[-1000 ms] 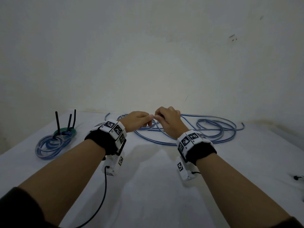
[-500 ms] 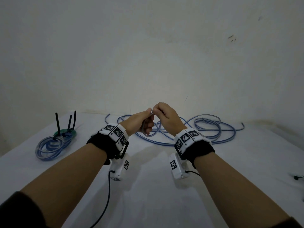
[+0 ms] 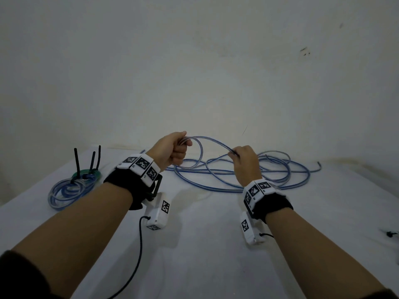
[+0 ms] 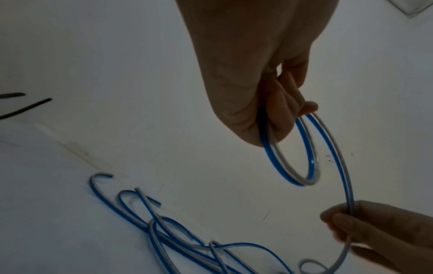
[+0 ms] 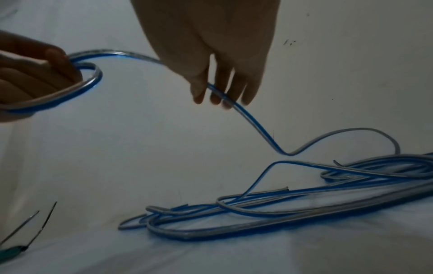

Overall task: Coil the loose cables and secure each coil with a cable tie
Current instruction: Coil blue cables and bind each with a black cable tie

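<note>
A blue-and-clear cable (image 3: 218,145) arcs in the air between my two hands. My left hand (image 3: 172,148) is raised and grips a small loop of it (image 4: 290,161) in a fist. My right hand (image 3: 244,158) pinches the same cable (image 5: 225,96) a short way along, lower and to the right. From there the cable drops to a loose tangle (image 3: 269,171) on the white table (image 3: 194,244); the tangle (image 5: 281,209) also shows in the right wrist view. Black cable ties (image 3: 76,160) stand up from finished coils (image 3: 69,188) at the left.
A green coil (image 3: 95,174) lies behind the blue coils at the far left. A bare wall (image 3: 194,72) rises right behind the table. A small dark object (image 3: 390,234) lies at the right edge. Black wrist-camera leads (image 3: 140,244) hang under my forearms.
My hands were together low over the tangle; they have lifted and drawn apart, the left up and left with a loop, the right out to the right along the cable.
</note>
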The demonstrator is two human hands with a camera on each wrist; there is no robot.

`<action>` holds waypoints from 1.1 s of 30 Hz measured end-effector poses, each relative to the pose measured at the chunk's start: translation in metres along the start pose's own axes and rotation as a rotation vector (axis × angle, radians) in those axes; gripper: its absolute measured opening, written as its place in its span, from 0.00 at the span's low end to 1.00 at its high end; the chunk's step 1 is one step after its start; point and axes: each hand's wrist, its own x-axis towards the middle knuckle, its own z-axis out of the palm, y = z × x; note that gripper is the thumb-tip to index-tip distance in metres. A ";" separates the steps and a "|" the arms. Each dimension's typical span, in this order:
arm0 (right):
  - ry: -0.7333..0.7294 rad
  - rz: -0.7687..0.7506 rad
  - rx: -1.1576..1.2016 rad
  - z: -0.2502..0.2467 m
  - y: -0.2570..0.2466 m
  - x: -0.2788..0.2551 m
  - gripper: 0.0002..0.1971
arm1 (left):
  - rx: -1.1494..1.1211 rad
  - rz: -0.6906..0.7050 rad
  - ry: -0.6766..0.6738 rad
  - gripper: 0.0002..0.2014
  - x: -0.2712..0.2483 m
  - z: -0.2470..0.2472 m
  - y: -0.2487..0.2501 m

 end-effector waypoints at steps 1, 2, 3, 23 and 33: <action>0.062 0.020 -0.099 0.000 0.002 -0.001 0.12 | 0.007 -0.037 -0.012 0.19 0.001 0.000 -0.001; 0.105 0.050 -0.174 -0.001 0.001 -0.002 0.12 | 0.017 -0.065 -0.027 0.19 0.000 0.001 -0.002; 0.115 0.088 -0.194 -0.001 -0.002 -0.003 0.13 | 0.021 -0.079 -0.044 0.19 0.000 0.002 -0.004; -0.274 0.060 0.289 0.014 -0.034 -0.001 0.11 | -0.208 0.360 0.174 0.15 0.009 0.013 0.003; -0.223 -0.002 0.069 0.013 -0.019 -0.005 0.13 | -0.024 0.559 0.407 0.14 0.018 -0.009 -0.001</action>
